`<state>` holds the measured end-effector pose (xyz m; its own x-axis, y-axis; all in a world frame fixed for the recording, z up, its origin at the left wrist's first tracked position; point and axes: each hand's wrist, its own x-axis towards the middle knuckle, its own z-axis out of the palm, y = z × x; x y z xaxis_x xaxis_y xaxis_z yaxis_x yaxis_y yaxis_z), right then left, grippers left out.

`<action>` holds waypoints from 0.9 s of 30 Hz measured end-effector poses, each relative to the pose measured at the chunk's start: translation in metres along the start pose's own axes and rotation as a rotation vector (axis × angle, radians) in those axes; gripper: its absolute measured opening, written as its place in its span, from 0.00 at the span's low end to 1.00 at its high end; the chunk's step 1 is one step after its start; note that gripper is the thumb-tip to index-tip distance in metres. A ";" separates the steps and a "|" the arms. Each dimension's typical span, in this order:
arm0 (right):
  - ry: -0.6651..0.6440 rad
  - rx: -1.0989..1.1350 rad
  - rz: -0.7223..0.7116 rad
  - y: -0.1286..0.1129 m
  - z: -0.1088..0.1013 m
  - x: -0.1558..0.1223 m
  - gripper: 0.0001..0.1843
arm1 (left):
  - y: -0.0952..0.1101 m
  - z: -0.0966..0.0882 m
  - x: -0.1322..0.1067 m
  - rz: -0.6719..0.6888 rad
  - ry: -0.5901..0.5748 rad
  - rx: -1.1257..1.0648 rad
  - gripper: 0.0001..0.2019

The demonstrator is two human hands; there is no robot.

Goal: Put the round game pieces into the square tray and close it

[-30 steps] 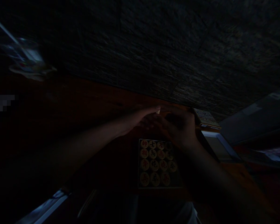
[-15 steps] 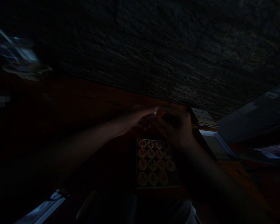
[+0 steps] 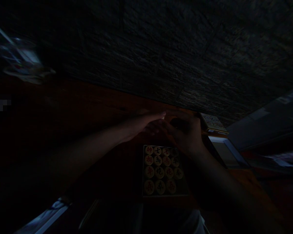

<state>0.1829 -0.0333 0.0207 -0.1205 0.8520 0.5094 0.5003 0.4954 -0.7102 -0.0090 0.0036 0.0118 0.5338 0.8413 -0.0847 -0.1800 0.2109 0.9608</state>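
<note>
In dim light, my left hand [image 3: 150,123] and my right hand [image 3: 188,130] meet at the fingertips. Pinched between them is a small pale thing [image 3: 163,118], which looks like a Chinese chess piece seen edge-on; most of it is hidden by fingers. Just below my hands lies a square open box [image 3: 166,196] with rows of round Chinese chess pieces [image 3: 159,172], marked with red or black characters. The bottom right spot of the box shows no piece. My right forearm passes close along the box's right side.
Right of my hands a closed box with writing [image 3: 213,122] lies against the stone wall [image 3: 146,48]. Nearer is a pale-rimmed box lid or tray [image 3: 224,151]. A clear cup with a straw [image 3: 26,57] stands far left on the reddish wooden table [image 3: 70,100].
Almost nothing differs. Both hands stay together at the same spot, with the fingers shifted slightly around the pale piece.
</note>
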 end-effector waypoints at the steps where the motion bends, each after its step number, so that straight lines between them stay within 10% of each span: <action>1: -0.002 -0.001 0.003 0.000 0.000 0.000 0.18 | 0.000 0.000 0.000 0.007 0.000 -0.006 0.22; 27: -0.002 -0.105 -0.150 0.004 -0.003 0.000 0.15 | -0.001 0.002 0.001 0.012 -0.041 -0.074 0.18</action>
<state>0.1878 -0.0317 0.0197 -0.2019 0.7700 0.6052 0.5631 0.5969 -0.5715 -0.0065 0.0036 0.0114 0.5646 0.8231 -0.0609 -0.2462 0.2384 0.9394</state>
